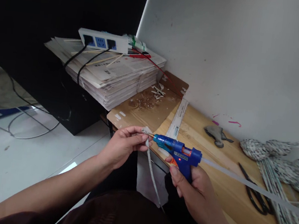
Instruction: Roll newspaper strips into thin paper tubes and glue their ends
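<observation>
My right hand (pixel 195 185) is wrapped round the handle of a blue hot glue gun (pixel 175 148), with a finger at its orange trigger and a small red light lit on its side. A long translucent glue stick (pixel 242 179) runs out of the gun's back end. Between thumb and fingers, my left hand (pixel 125 143) pinches a narrow folded newspaper strip (pixel 150 170), whose lower end hangs down in front of my lap. The gun's nozzle points left and meets the strip's upper end beside my left fingertips; whether glue is coming out cannot be made out.
Left on the table sits a newspaper stack (pixel 115 82), topped by a power strip (pixel 103 41) with black cords. Black scissors (pixel 254 194), a grey rag (pixel 216 134), woven paper pieces (pixel 253 150) and rolled paper sticks (pixel 274 185) lie right. Paper scraps (pixel 159 91) lie near the wall.
</observation>
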Demonstrator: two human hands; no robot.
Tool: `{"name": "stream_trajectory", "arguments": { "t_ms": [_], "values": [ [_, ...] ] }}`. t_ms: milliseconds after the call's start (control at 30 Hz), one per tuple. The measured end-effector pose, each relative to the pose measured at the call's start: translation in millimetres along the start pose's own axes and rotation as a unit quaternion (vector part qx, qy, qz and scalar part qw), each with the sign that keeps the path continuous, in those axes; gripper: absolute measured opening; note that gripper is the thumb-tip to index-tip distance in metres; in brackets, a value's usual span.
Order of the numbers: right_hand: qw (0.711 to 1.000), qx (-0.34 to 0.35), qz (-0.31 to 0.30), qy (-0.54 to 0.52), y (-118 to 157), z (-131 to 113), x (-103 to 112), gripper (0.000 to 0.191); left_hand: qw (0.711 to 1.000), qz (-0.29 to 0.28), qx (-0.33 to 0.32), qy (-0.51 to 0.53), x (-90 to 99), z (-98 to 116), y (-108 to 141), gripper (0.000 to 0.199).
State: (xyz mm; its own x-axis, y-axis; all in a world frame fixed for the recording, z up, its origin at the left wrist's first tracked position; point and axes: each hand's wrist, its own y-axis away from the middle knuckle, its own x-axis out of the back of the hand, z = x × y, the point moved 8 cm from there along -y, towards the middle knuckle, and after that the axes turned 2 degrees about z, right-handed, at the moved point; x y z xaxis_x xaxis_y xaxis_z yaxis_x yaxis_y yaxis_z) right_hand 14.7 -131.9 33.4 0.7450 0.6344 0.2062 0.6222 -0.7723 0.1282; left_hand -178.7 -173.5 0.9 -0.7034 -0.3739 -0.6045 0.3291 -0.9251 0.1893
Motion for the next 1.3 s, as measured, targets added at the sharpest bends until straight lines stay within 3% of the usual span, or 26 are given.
{"name": "stream_trajectory", "arguments": {
  "t_ms": [100,467,867,1067,1300],
  "values": [
    [0.999,-0.033,0.001,0.019,-1,5,-1,0.024,1.0,0.001,0.004,0.001,0.4,-1,0,0.016],
    [0.992,-0.061,-0.047,-0.1,-5,9,-9,0.026,1.0,0.017,-0.003,0.001,2.9,1,0,0.018],
    [0.991,-0.098,-0.055,-0.073,-9,4,-4,0.034,0.997,-0.024,-0.043,-0.066,1.6,3,-1,0.019],
    [0.993,-0.101,-0.046,-0.05,-9,0,-1,0.037,0.996,-0.018,-0.043,-0.079,4.5,2,-1,0.019],
    [0.993,-0.093,-0.028,-0.061,-8,-5,-2,0.029,0.997,-0.013,-0.037,-0.061,6.9,-2,-2,0.021]
  ]
}}
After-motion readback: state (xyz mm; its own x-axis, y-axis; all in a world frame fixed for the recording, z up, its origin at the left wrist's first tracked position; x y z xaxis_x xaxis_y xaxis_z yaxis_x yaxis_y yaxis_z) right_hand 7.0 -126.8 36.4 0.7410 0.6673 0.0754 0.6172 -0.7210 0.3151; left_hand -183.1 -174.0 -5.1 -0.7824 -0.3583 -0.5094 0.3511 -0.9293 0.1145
